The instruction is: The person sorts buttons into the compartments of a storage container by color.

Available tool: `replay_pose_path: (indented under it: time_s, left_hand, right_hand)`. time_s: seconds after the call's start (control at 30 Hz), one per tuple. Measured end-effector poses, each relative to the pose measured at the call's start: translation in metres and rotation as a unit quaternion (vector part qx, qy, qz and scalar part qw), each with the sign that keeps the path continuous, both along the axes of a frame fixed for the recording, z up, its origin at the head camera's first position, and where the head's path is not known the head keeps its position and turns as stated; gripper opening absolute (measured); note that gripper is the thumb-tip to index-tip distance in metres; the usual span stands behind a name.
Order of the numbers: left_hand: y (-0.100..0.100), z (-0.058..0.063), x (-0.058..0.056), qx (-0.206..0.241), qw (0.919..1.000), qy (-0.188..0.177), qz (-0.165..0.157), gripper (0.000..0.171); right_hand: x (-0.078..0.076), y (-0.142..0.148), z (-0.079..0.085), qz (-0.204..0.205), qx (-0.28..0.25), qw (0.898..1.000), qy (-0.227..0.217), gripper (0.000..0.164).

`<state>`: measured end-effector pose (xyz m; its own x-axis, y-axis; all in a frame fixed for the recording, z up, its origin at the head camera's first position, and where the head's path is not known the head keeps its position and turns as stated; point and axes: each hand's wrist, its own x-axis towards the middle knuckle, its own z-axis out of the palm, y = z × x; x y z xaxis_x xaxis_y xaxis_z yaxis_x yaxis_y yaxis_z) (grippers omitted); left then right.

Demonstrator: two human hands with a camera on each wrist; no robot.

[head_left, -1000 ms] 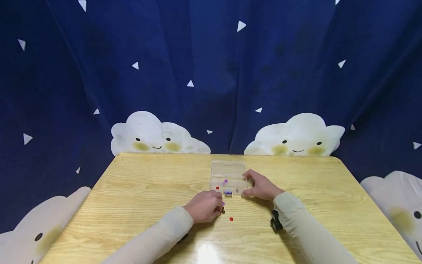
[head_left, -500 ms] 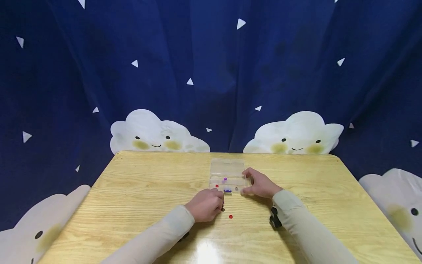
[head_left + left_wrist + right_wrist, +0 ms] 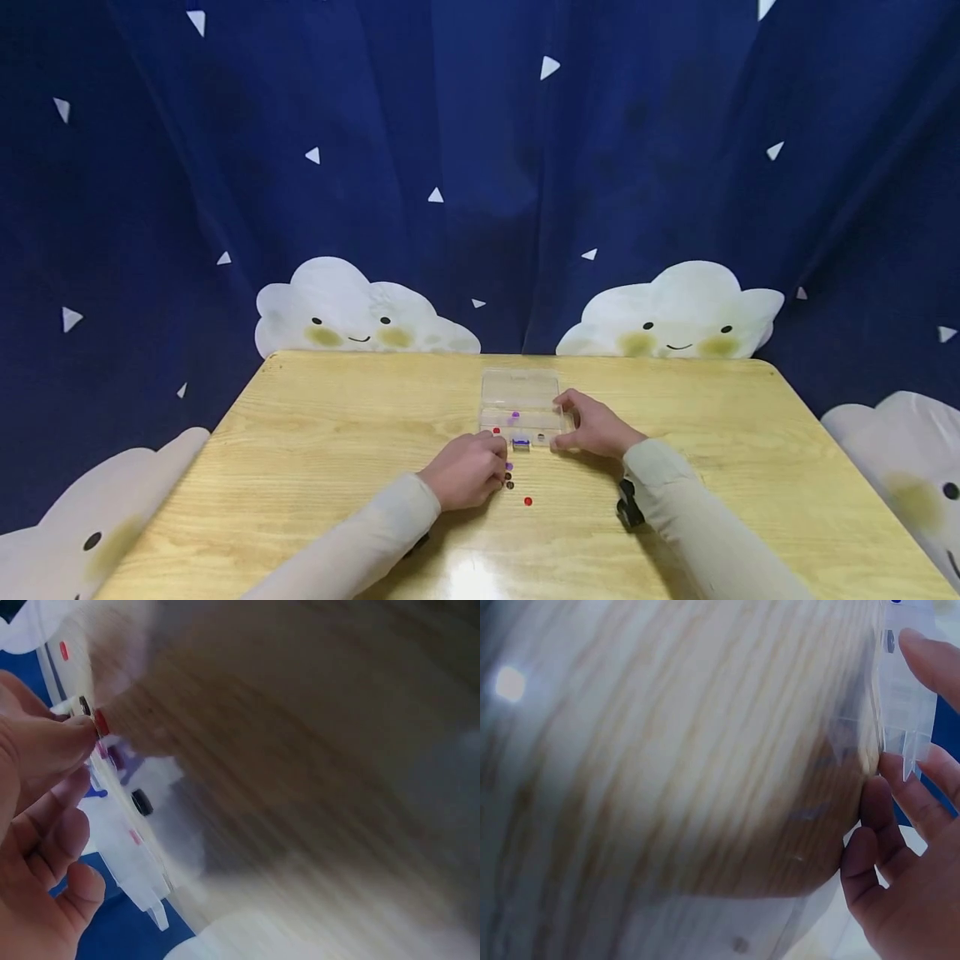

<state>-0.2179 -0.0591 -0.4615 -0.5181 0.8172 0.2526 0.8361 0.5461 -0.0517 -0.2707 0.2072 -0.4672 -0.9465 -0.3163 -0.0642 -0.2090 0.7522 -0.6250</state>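
My left hand point(image 3: 467, 471) pinched a small red piece point(image 3: 102, 722) between the tips of thumb and forefinger, low over the surface point(image 3: 337, 417), while the other fingers curled loosely beneath. My right hand point(image 3: 597, 424) had hold of the right end of a clear box point(image 3: 537, 418), thumb at its near corner and forefinger at the far side, so that the end sat between them.

The box lay flat in front of me, its transparent lid point(image 3: 519, 387) open and tipped back away from me. In it I could see a red bead point(image 3: 496, 431) toward the left, a purple bead point(image 3: 515, 415) near the middle and a dark bead point(image 3: 541, 437) toward the right; I could not tell the compartments apart. A bit of blue point(image 3: 521, 443) showed at the near edge.

Just beside my left fingertips, in a short line running from the box toward me, lay a purple disc point(image 3: 509, 467) and two dark discs point(image 3: 510, 485). A red disc point(image 3: 528, 502) lay nearer to me and a little to the right, apart from the others. Beyond the surface hung a navy curtain point(image 3: 480, 167) with white triangles and smiling clouds.
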Motion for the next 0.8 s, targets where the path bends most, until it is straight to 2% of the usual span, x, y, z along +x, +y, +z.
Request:
replay_pose_path:
  time_s: [0.1, 0.23, 0.53, 0.8]
  left_hand:
    - [-0.005, 0.0, -0.002, 0.027, 0.9996, -0.01, 0.003, 0.014]
    - [-0.014, 0.002, -0.008, 0.053, 0.9984, -0.005, 0.018, 0.009]
    - [-0.033, 0.003, -0.021, 0.075, 0.9953, -0.02, 0.056, 0.008]
    - [-0.048, 0.003, -0.034, 0.087, 0.9892, -0.047, 0.108, 0.008]
  right_hand:
    - [0.001, 0.0, -0.001, -0.002, -0.002, 1.0, -0.005, 0.065]
    - [0.001, 0.0, -0.003, 0.002, 0.001, 1.0, -0.003, 0.065]
    - [0.002, 0.002, -0.003, 0.007, 0.001, 1.0, 0.004, 0.068]
    - [0.002, 0.001, -0.002, 0.005, 0.004, 1.0, 0.004, 0.068]
